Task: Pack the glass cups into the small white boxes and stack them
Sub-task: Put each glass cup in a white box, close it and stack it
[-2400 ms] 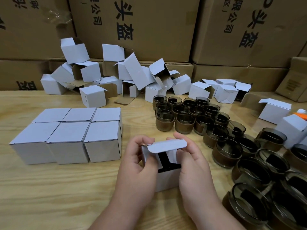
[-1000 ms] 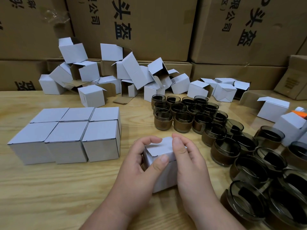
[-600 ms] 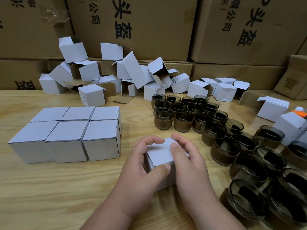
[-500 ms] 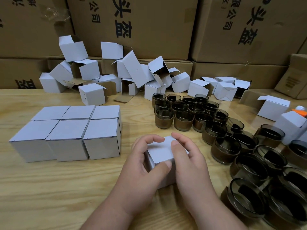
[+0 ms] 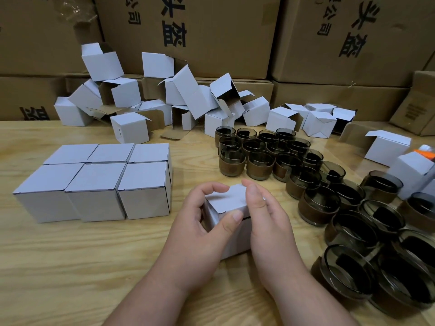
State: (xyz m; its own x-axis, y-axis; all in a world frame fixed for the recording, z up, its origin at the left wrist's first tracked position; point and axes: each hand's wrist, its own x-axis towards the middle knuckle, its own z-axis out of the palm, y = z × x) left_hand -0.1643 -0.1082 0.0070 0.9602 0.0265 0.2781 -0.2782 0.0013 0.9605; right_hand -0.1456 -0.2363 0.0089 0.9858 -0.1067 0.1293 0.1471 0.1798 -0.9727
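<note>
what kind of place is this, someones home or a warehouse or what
Most likely a warehouse or small packing room, not a home. Big printed shipping cartons line the back, a heap of empty small white boxes lies on the wooden table, and dozens of identical glass cups wait beside them.

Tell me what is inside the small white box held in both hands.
Nothing inside shows: the small white box has its lid folded down, gripped by the left hand and right hand.

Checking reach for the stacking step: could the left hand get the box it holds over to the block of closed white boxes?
Probably yes: bare table lies between the left hand, gripping the small white box, and the closed boxes.
</note>
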